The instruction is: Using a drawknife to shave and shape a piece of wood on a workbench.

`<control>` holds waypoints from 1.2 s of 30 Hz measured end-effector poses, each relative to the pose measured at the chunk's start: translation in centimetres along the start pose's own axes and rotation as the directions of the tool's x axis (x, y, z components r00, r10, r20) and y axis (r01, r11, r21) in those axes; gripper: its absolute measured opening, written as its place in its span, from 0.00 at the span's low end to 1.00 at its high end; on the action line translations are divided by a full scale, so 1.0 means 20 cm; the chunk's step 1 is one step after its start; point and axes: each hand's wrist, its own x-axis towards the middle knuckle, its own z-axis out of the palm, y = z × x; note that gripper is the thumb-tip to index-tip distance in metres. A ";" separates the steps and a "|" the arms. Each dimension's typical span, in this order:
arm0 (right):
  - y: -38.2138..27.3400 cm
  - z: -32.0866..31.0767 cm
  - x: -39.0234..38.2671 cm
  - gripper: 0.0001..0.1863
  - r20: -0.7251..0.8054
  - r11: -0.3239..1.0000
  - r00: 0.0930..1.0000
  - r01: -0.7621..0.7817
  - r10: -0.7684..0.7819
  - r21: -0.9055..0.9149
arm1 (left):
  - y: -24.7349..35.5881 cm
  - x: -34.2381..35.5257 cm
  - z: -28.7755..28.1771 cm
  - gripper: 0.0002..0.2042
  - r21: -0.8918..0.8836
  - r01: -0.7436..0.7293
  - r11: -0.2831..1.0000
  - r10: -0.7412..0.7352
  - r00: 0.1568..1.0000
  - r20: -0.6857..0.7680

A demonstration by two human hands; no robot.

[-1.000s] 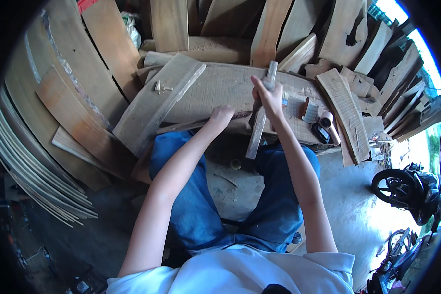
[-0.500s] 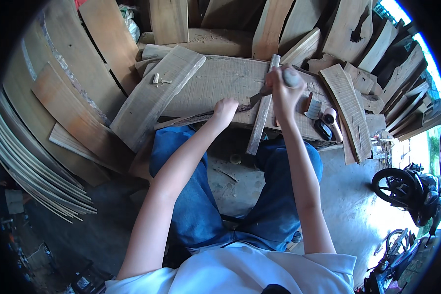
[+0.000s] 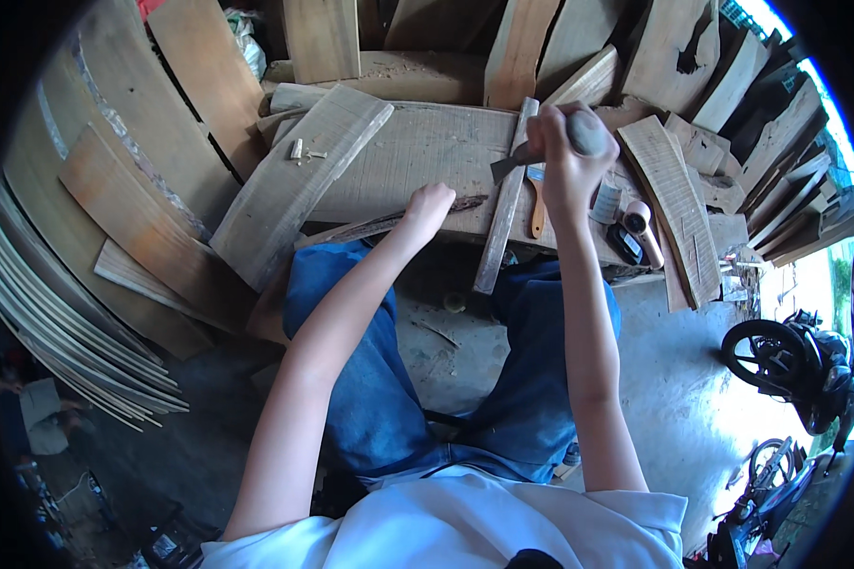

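My right hand (image 3: 572, 156) is raised over the bench, closed round the handle of a broad-bladed tool (image 3: 510, 168) that looks like a chisel. Its blunt, rounded handle end shows above the fist, and the flat metal blade points left. My left hand (image 3: 427, 211) is closed on a thin wood strip (image 3: 375, 226) with a dark, rough, bark-like end (image 3: 469, 202), which sticks out to the right of the fist. The strip lies along the near edge of the bench (image 3: 427, 142). Between the two hands, a narrow wooden batten (image 3: 498, 232) crosses the bench and overhangs its near edge.
Right of the batten lie a brush (image 3: 537, 204) with an orange handle, a curved grey piece (image 3: 605, 203) and a pink handheld device (image 3: 638, 218). Wood scraps (image 3: 297, 149) sit on a slanted board (image 3: 304, 185) at left. Boards lean all round; a motorcycle (image 3: 797, 360) stands right.
My right hand has lifted up and to the right with the tool, its blade moving off the strip's end. The brush has come into sight. My left hand keeps its hold.
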 end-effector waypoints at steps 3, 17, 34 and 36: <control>0.28 -0.04 -0.08 0.11 -0.010 0.986 0.993 -0.120 0.119 -0.119 | 0.07 0.05 -0.03 0.05 -0.016 -0.002 1.000 0.002 1.000 -0.029; 0.31 0.03 -0.09 0.10 0.039 0.983 0.995 -0.089 0.097 -0.163 | 0.00 0.00 -0.06 0.02 -0.105 0.020 0.994 -0.022 1.000 -0.018; 0.16 -0.06 0.00 0.12 -0.040 0.999 0.998 -0.040 0.039 -0.024 | 0.06 0.04 0.00 0.06 -0.171 -0.080 0.982 0.066 0.994 -0.084; 0.04 0.04 -0.01 0.12 -0.022 0.991 1.000 0.000 0.003 0.133 | -0.06 -0.06 0.01 0.07 -0.133 -0.050 0.990 0.044 0.998 -0.047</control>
